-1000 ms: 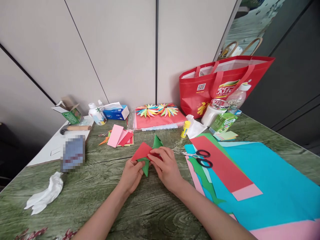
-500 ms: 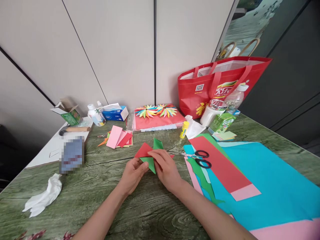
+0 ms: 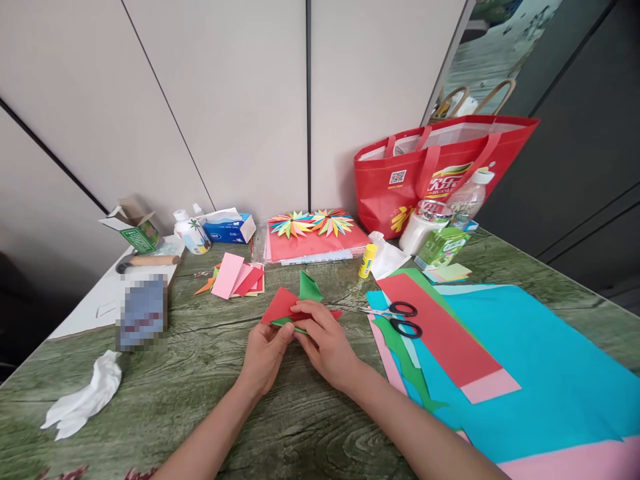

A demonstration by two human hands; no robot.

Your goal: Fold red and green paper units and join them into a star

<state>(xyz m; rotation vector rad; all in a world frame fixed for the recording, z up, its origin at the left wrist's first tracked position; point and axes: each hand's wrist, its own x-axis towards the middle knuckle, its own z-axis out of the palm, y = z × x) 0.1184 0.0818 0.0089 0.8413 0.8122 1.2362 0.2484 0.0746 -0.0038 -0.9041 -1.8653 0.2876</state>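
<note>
My left hand (image 3: 267, 350) is closed on the left side of a red and green folded paper piece (image 3: 280, 305), its thumb near the lower edge. Across the middle of the same piece lies my right hand (image 3: 327, 343), fingers bent and pressing on it. A red tip shows past the right fingers. Behind the hands, a green folded point (image 3: 310, 287) sticks up; whether it is joined to the red part is hidden. Farther back left lies a small pile of pink, red and orange paper pieces (image 3: 235, 275).
Scissors (image 3: 406, 319) rest on red paper strips (image 3: 445, 333) and blue sheets (image 3: 540, 353) at right. A yellow glue stick (image 3: 367, 261) stands near a red bag (image 3: 387, 187). Two colourful paper stars (image 3: 313, 223) sit at the back. A crumpled tissue (image 3: 85, 393) lies left.
The green flap that hung down between my hands is now folded up underneath, mostly out of sight. My right fingers have moved slightly left over the red paper.
</note>
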